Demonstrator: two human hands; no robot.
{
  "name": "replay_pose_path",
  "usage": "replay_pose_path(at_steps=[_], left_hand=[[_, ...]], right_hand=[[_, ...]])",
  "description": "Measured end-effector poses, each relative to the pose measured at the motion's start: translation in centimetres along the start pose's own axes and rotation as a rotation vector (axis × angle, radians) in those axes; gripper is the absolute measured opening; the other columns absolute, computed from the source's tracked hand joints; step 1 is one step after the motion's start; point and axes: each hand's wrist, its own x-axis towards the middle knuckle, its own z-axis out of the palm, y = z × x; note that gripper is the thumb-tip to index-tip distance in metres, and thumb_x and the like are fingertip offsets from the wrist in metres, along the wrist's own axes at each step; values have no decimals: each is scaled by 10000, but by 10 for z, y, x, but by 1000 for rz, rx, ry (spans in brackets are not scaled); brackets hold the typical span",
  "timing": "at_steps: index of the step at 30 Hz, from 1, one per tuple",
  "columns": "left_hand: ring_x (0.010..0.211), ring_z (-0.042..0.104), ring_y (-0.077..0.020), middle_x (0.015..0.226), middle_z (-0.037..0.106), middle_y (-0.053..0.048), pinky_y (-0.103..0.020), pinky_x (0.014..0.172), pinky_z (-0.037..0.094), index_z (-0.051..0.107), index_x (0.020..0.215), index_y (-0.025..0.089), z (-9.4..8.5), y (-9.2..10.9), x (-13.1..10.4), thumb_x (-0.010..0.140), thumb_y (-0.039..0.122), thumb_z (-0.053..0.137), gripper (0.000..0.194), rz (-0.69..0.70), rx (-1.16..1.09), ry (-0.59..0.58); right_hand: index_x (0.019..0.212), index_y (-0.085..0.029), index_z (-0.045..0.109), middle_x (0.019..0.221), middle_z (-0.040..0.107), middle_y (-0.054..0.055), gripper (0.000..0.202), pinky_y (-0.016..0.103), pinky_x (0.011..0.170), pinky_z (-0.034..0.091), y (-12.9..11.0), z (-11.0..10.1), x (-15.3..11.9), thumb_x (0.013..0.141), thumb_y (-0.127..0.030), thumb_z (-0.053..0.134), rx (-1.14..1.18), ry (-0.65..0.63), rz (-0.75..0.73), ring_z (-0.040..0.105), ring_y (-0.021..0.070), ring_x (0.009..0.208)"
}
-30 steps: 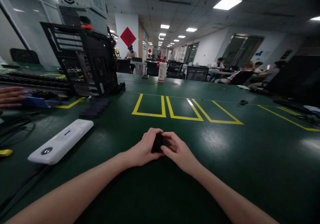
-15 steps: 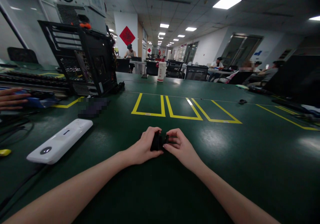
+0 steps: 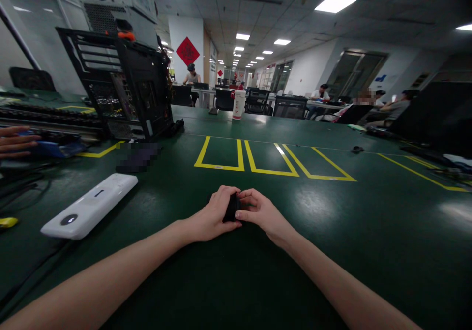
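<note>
My left hand (image 3: 212,217) is wrapped round a small black boxy object (image 3: 230,208) low over the green table, thumb beneath and fingers over the top. Its exact kind cannot be made out. From the other side, the thumb and fingers of my right hand (image 3: 260,213) are bent in a pinch against the object's right end. Whatever lies between those right fingertips is mostly hidden, though a small dark piece showed there a moment ago. The two hands meet at the fingertips.
Yellow tape frames (image 3: 219,167) mark the table (image 3: 236,281) beyond my hands. A white oblong device (image 3: 90,206) with a cable lies left. Behind it stands a black computer case (image 3: 143,94). Another person's hand (image 3: 16,142) is at the far left; a white bottle (image 3: 239,105) stands farther back.
My right hand has moved left, closing the small gap and bringing its dark piece against the black object. The left hand keeps its hold almost in place.
</note>
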Motion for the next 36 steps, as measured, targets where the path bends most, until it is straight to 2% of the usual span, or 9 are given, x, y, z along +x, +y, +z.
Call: replay_pose_path(at_steps=[6, 13, 18, 24, 30, 36], left_hand=[[1046, 439, -244, 1162, 384, -72, -461, 911, 379, 302, 1180, 254, 8, -7, 1, 694, 245, 623, 583, 7, 22, 63], [1054, 439, -240, 1161, 395, -73, -449, 909, 384, 304, 1186, 246, 1, 2, 0, 716, 239, 596, 553, -6, -10, 18], [1038, 451, -240, 1132, 428, -66, -437, 895, 385, 321, 1169, 244, 7, -5, 2, 698, 240, 610, 552, -1, -12, 66], [1050, 439, -252, 1142, 415, -69, -457, 906, 371, 312, 1176, 249, 10, -10, 3, 679, 247, 632, 592, 3, -9, 68], [1058, 438, -234, 1153, 408, -72, -435, 920, 376, 303, 1187, 240, 1, 0, 1, 714, 248, 602, 559, -4, -8, 9], [1052, 438, -236, 1149, 406, -76, -448, 923, 367, 295, 1188, 240, -1, 2, 0, 727, 239, 587, 546, 7, 2, 3]], right_hand=[[937, -197, 523, 961, 566, 35, 262, 361, 828, 430, 5, 5, -4, 734, -356, 568, 51, 38, -14, 533, 176, 939], [997, -213, 506, 1013, 546, 32, 260, 362, 856, 429, 1, 4, -6, 755, -296, 549, -82, 28, -65, 532, 172, 971], [955, -225, 477, 1006, 533, 15, 258, 345, 843, 456, 0, 6, -10, 722, -225, 588, -24, -47, -131, 537, 174, 990], [899, -217, 475, 948, 529, 8, 160, 326, 804, 469, 4, 7, -9, 763, -271, 539, -44, -13, -152, 556, 166, 937], [996, -219, 462, 1030, 520, 38, 249, 356, 835, 458, 1, 7, -8, 768, -286, 534, -121, 16, -104, 534, 184, 977], [974, -232, 449, 1028, 514, 23, 250, 345, 810, 467, 2, 5, -10, 751, -247, 561, -56, -79, -136, 538, 176, 970]])
